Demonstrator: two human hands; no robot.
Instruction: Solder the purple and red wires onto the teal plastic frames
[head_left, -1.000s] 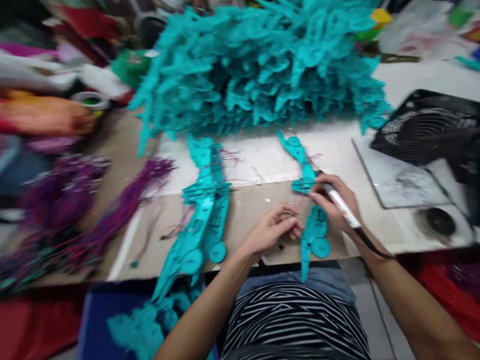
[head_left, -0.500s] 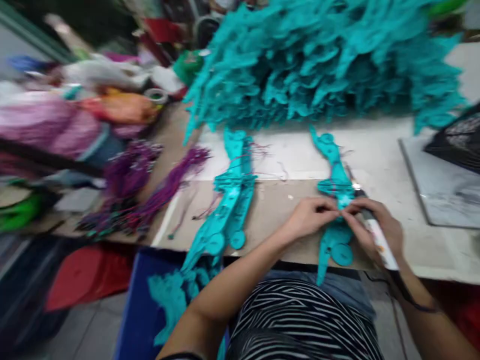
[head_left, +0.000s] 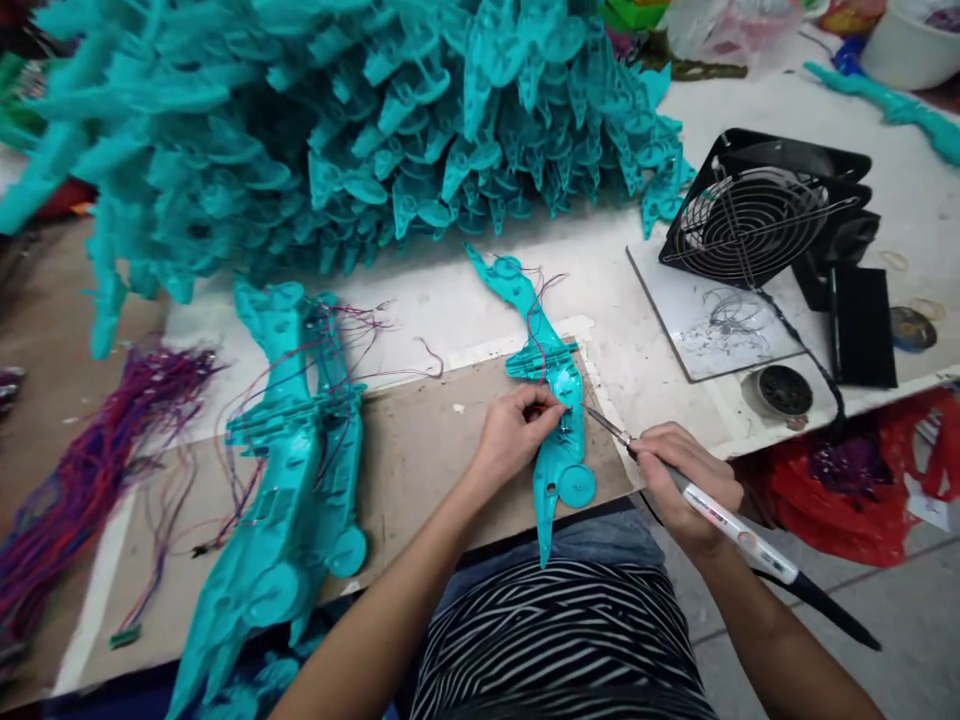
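Observation:
A long teal plastic part (head_left: 553, 385) lies on a brown board (head_left: 427, 450) in front of me, with thin red wires running along it. My left hand (head_left: 514, 432) pinches something small at the middle of this part, probably a wire. My right hand (head_left: 686, 480) is wrapped round a white soldering iron (head_left: 720, 520), whose metal tip points at the same spot. A black cord trails from the iron's handle past my right forearm.
A big heap of teal plastic parts (head_left: 337, 130) fills the back of the table. Wired teal parts (head_left: 292, 460) lie stacked at the left, beside bundles of purple and red wires (head_left: 82, 470). A black fan (head_left: 757, 215) and a tip-cleaner pot (head_left: 784, 392) stand at right.
The camera has swung to the right and steadied. My right hand has drawn back from the teal part, so the iron's tip now shows. My left hand stays on the part.

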